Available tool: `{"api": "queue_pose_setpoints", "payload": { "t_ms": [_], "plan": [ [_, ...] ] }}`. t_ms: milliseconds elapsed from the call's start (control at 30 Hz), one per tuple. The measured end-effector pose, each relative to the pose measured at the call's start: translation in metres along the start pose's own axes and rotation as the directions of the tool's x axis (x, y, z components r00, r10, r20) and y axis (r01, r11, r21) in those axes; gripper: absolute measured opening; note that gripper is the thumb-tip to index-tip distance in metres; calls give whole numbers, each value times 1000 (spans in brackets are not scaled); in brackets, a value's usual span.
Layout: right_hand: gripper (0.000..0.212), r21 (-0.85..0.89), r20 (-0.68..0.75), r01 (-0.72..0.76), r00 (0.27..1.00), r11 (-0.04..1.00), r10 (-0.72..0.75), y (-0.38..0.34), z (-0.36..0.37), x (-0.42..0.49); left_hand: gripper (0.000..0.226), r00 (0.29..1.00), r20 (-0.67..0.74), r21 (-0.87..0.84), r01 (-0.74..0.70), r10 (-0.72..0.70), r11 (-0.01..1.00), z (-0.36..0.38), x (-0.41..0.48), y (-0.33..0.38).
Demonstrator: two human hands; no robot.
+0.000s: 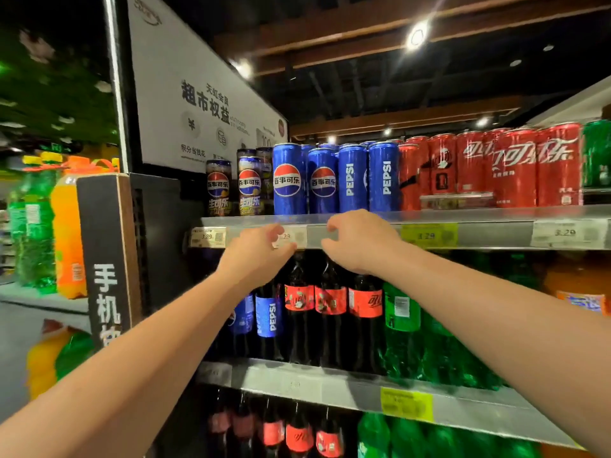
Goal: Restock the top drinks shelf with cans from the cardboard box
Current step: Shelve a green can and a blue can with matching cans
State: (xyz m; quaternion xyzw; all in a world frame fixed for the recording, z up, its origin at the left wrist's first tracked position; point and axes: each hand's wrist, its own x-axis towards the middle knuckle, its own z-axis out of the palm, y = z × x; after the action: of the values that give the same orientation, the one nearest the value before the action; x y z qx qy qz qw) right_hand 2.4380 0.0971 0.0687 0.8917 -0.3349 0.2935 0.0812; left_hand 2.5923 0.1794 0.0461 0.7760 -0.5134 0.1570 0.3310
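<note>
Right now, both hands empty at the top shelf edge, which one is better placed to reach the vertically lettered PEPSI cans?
Right, probably. The right hand hovers at the shelf lip just below those PEPSI cans; the left hand is lower and further left, in front of a price tag.

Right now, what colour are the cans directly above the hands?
Blue Pepsi cans, clearest in the head view.

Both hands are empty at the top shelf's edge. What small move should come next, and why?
Probably lower both hands to fetch cans: the left hand and right hand hold nothing, and blue Pepsi cans stand at the front of the top shelf.
</note>
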Motion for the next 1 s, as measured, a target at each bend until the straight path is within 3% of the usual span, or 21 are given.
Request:
{"api": "queue_pose_setpoints", "payload": {
  "t_ms": [233, 333, 500, 700, 933, 1000],
  "plan": [
    [26, 38, 204, 28, 978, 999, -35, 39, 35, -95, 40, 991, 117, 115, 57, -71, 992, 43, -96, 44],
    [35, 28, 281, 33, 959, 999, -40, 55, 55, -128, 46, 982, 170, 195, 54, -88, 979, 69, -129, 53],
    [32, 63, 426, 25, 904, 998, -49, 68, 97, -179, 47, 947, 292, 209, 75, -135, 975, 117, -178, 51],
    [32, 123, 572, -43, 819, 991, -35, 74, 163, -229, 39, 915, 391, 191, 23, -97, 981, 184, -230, 37],
    [22, 185, 687, -148, 726, 972, -20, 68, 251, -292, 24, 800, 579, 140, 93, -157, 986, 268, -293, -6],
    [22, 166, 721, -152, 693, 974, -14, 68, 278, -313, 29, 758, 632, 139, 96, -163, 986, 291, -314, -22]
  ]
}}
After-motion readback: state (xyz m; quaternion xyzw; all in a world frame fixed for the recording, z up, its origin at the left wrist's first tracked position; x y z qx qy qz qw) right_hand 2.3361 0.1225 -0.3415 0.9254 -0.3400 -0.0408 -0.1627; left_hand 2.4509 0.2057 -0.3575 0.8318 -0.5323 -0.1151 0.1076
